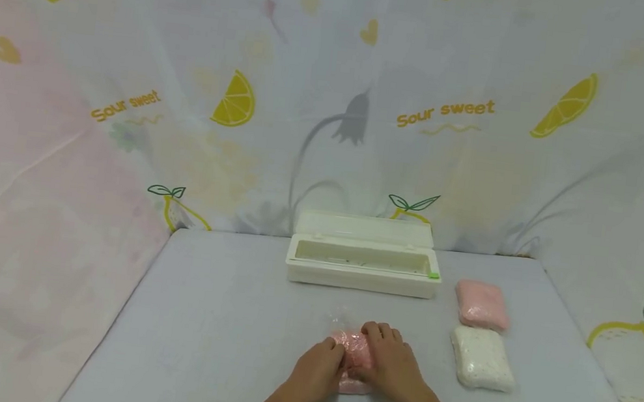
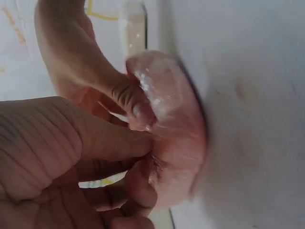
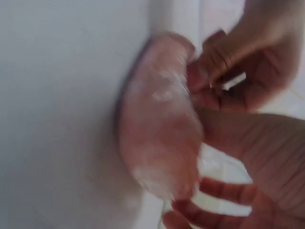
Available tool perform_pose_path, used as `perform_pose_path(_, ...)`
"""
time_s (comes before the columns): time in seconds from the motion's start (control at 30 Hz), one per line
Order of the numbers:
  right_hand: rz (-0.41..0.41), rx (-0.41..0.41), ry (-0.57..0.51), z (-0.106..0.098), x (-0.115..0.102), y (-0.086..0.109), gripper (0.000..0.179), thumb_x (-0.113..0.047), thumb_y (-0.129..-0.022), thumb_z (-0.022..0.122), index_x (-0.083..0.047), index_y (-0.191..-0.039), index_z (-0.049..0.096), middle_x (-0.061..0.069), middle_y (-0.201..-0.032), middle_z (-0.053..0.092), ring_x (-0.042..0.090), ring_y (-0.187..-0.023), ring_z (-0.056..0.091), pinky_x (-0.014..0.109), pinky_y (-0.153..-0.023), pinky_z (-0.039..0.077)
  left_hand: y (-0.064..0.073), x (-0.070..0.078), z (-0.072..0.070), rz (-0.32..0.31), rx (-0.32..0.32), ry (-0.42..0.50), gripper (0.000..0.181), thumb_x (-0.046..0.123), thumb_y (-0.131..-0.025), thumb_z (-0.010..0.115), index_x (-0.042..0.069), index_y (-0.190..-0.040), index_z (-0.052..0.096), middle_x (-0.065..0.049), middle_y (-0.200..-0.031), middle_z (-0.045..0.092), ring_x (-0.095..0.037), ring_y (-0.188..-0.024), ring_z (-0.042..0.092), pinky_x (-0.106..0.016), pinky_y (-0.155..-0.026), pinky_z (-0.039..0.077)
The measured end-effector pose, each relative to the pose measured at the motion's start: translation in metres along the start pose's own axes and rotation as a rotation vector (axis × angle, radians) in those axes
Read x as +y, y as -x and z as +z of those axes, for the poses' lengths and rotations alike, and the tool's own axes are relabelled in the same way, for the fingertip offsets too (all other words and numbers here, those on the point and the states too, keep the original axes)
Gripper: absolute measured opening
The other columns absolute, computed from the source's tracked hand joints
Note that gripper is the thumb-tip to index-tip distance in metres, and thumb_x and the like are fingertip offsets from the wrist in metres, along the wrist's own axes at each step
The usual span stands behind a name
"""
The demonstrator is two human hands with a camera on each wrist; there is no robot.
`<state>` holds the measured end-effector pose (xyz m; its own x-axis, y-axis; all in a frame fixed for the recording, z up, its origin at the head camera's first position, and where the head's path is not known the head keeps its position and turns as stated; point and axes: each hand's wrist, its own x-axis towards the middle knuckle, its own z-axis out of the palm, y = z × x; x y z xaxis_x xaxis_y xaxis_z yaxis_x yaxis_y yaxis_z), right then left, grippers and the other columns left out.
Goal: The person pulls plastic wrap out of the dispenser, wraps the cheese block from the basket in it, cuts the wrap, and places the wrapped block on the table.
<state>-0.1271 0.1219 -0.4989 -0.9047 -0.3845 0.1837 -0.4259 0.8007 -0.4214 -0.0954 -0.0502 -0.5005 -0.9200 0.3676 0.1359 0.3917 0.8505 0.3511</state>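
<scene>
A soft pink packet point(image 1: 356, 354) in shiny clear plastic, looking like modelling clay, is between both hands over the table's near middle. My left hand point(image 1: 316, 369) pinches its wrapping between thumb and curled fingers at the left side. From the right, my right hand point(image 1: 395, 366) grips the packet, with its fingers over the far edge and its thumb on top. In the left wrist view both thumbs nearly meet on the creased plastic of the pink packet point(image 2: 176, 109). The right wrist view shows the packet point(image 3: 159, 119) bulging and bent, with fingers at its lower end.
Behind the hands stands a long white box point(image 1: 362, 278) with its lid point(image 1: 365, 229) raised and a green tab at its right corner. To the right lie another pink packet point(image 1: 482, 304) and a white packet point(image 1: 482, 359). A lemon-print cloth point(image 1: 333, 97) hangs around the white table point(image 1: 215, 321).
</scene>
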Motion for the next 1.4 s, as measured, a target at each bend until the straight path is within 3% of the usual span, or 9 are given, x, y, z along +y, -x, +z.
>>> perform_pose_path(0.2,0.052,-0.067,-0.268,-0.027,0.009,-0.013,0.033,-0.023,-0.087,0.077,-0.008,-0.112,0.062,0.006,-0.106,0.064,0.024,-0.097,0.061,0.043,-0.078,0.051,0.008,0.02,-0.009,0.14,0.037,-0.12,0.018,0.01,-0.087,0.072,0.01,-0.094,0.056,0.002,-0.08,0.048,-0.006,-0.063,0.04,-0.018,-0.051,0.037)
perform_pose_path(0.3,0.001,-0.072,-0.312,-0.035,0.015,-0.022,0.027,-0.016,-0.092,0.069,-0.005,-0.115,0.061,0.011,-0.111,0.066,0.029,-0.101,0.063,0.046,-0.081,0.051,0.009,0.023,-0.01,0.2,0.062,-0.183,0.019,0.023,-0.088,0.073,0.014,-0.1,0.061,0.003,-0.082,0.051,-0.008,-0.067,0.043,-0.018,-0.052,0.034)
perform_pose_path(0.4,-0.044,-0.135,-0.341,-0.038,0.019,-0.027,0.024,-0.013,-0.095,0.064,-0.004,-0.117,0.059,0.012,-0.11,0.068,0.03,-0.102,0.065,0.048,-0.082,0.052,0.01,0.024,-0.008,0.224,0.053,-0.224,0.024,0.033,-0.089,0.072,0.02,-0.108,0.064,0.002,-0.086,0.055,-0.011,-0.07,0.047,-0.019,-0.052,0.033)
perform_pose_path(0.57,-0.056,-0.225,-0.36,-0.037,0.024,-0.025,0.024,-0.012,-0.096,0.062,-0.004,-0.119,0.058,0.009,-0.103,0.071,0.029,-0.098,0.067,0.049,-0.08,0.051,0.01,0.024,-0.007,0.232,0.064,-0.302,0.025,0.043,-0.089,0.069,0.025,-0.106,0.065,0.002,-0.086,0.056,-0.013,-0.072,0.051,-0.022,-0.05,0.033)
perform_pose_path(0.87,-0.047,-0.305,-0.366,-0.045,0.02,-0.005,0.019,-0.012,-0.095,0.064,-0.007,-0.112,0.059,0.005,-0.093,0.072,0.014,-0.078,0.063,0.032,-0.063,0.049,0.003,0.02,-0.007,0.154,0.198,-0.508,0.051,0.069,-0.074,0.068,0.019,-0.073,0.058,0.003,-0.065,0.042,-0.014,-0.058,0.045,-0.025,-0.049,0.032)
perform_pose_path(1.03,-0.044,-0.289,-0.354,-0.061,0.018,0.008,0.011,-0.016,-0.095,0.065,-0.009,-0.102,0.063,-0.002,-0.077,0.068,0.004,-0.061,0.053,0.027,-0.053,0.044,-0.001,0.014,-0.007,0.13,0.186,-0.591,0.039,0.05,-0.072,0.08,0.018,-0.075,0.059,0.002,-0.07,0.049,-0.015,-0.067,0.047,-0.027,-0.055,0.034)
perform_pose_path(1.23,0.041,-0.153,-0.251,-0.085,0.026,0.015,0.007,-0.015,-0.092,0.069,-0.012,-0.098,0.065,-0.01,-0.067,0.059,0.005,-0.055,0.049,0.026,-0.049,0.042,-0.004,0.006,-0.014,0.221,0.174,-0.537,0.023,0.013,-0.077,0.078,0.015,-0.082,0.056,0.002,-0.074,0.053,-0.016,-0.07,0.049,-0.026,-0.056,0.034)
perform_pose_path(1.3,0.038,-0.137,-0.198,-0.088,0.032,0.016,0.014,-0.012,-0.089,0.071,-0.013,-0.101,0.065,-0.01,-0.069,0.059,0.006,-0.058,0.051,0.027,-0.052,0.043,-0.005,0.002,-0.016,0.258,0.171,-0.527,0.023,0.01,-0.077,0.077,0.015,-0.084,0.056,0.002,-0.079,0.056,-0.015,-0.074,0.052,-0.025,-0.056,0.036)
perform_pose_path(1.4,-0.028,-0.136,-0.098,-0.086,0.04,0.018,0.037,-0.004,-0.081,0.076,-0.011,-0.116,0.063,-0.003,-0.088,0.067,0.014,-0.077,0.062,0.034,-0.065,0.051,-0.008,-0.003,-0.017,0.305,0.165,-0.512,0.022,0.007,-0.078,0.077,0.014,-0.087,0.058,0.004,-0.086,0.059,-0.014,-0.081,0.055,-0.024,-0.056,0.039)
